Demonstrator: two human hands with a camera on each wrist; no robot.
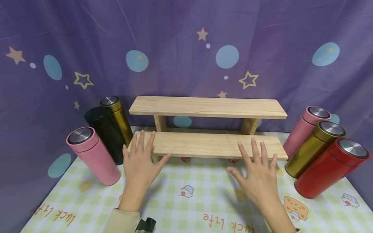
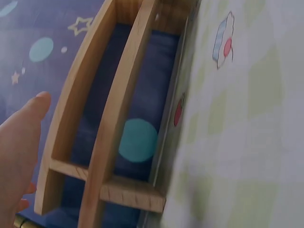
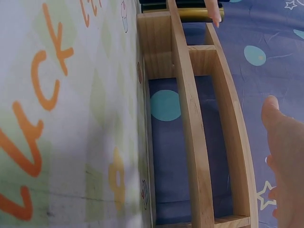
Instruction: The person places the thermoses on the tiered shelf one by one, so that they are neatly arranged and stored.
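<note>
My left hand point(image 1: 140, 166) is spread flat in the air before the left end of a two-tier wooden shelf point(image 1: 207, 144), its fingertips overlapping the lower board in the head view. Opposite it, my right hand point(image 1: 258, 179) has its fingers fanned out before the shelf's right part. Neither hand holds anything. Left of the shelf stand a pink thermos point(image 1: 94, 156), a black thermos point(image 1: 107, 134) and a gold thermos point(image 1: 120, 117). On the right are another pink thermos point(image 1: 303, 131), a second gold thermos point(image 1: 313, 151) and a red thermos point(image 1: 329, 169).
A green-and-white checked tablecloth point(image 1: 183, 212) with cupcake prints and lettering covers the table. Behind the shelf hangs a purple curtain point(image 1: 183, 34) with stars and blue dots. Thermoses flank the shelf on both sides.
</note>
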